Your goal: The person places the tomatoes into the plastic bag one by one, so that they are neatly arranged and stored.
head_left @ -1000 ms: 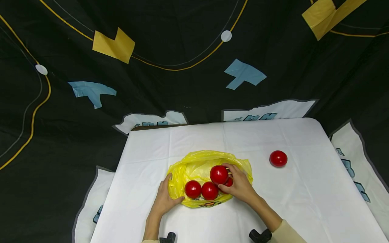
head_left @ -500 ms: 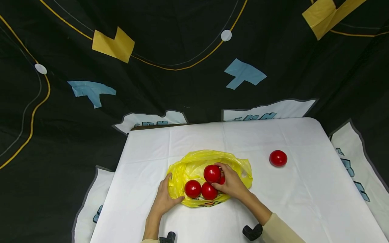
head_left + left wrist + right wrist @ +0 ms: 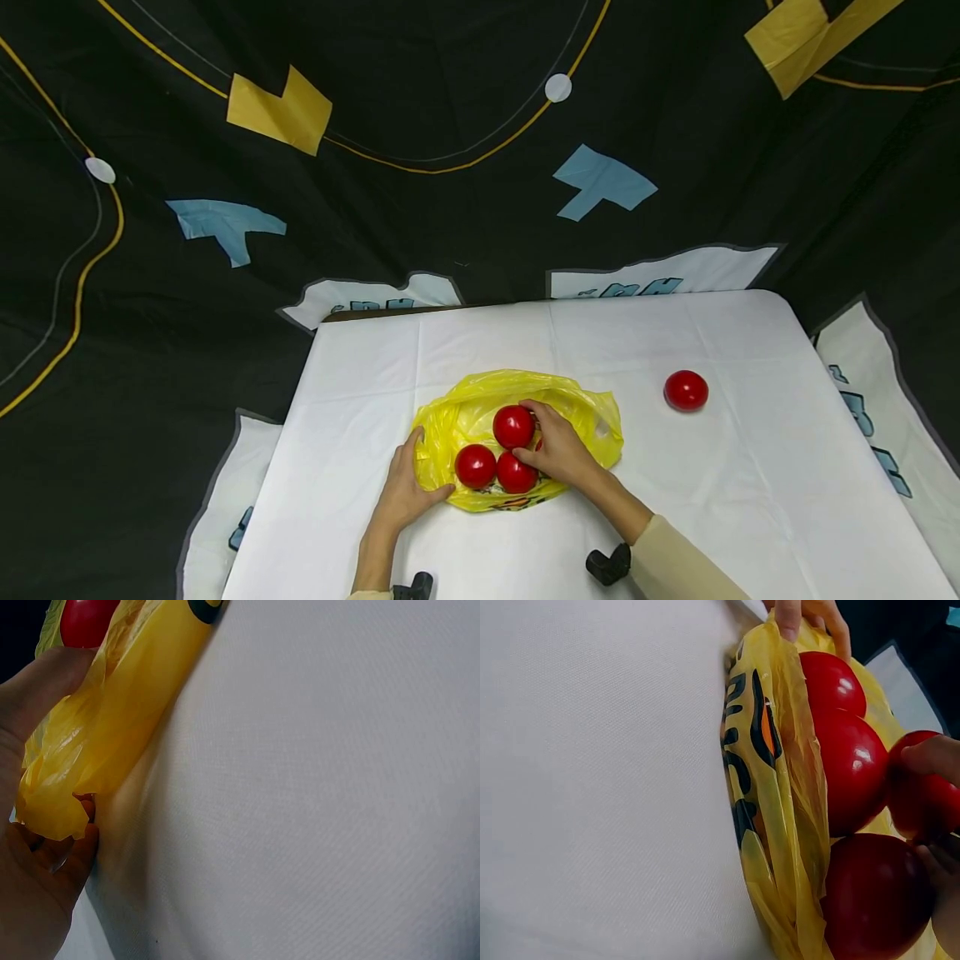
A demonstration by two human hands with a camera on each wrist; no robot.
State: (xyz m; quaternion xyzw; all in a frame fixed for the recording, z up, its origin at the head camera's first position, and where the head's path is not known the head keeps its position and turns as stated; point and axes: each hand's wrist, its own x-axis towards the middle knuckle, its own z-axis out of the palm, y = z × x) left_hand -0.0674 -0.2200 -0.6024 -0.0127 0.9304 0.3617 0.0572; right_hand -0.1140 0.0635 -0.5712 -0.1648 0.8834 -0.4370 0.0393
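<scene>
A yellow plastic bag (image 3: 510,385) lies on the table with its mouth spread wide. My left hand (image 3: 407,479) grips its left side, thumb on the near rim and fingers round the outer edge (image 3: 56,810). Between thumb and fingers, my right hand (image 3: 561,450) holds a shiny red ball (image 3: 513,427) above the bag's inside. Two other red balls sit along the near side, a left one (image 3: 476,467) and a middle one (image 3: 517,472). In the right wrist view a further red ball (image 3: 877,900) shows beneath the right hand, which mostly hides it from the head view.
Apart from the bag, a single red ball (image 3: 686,391) rests on the right of the white-covered table (image 3: 750,483). Black cloth (image 3: 450,225) with yellow and blue cut-outs hangs behind the table's far edge. Black wrist mounts (image 3: 609,565) stick out near both sleeves.
My right hand has carried its red ball leftward over the bag, from above the right part to above the middle ball. The left hand and the bag have stayed put.
</scene>
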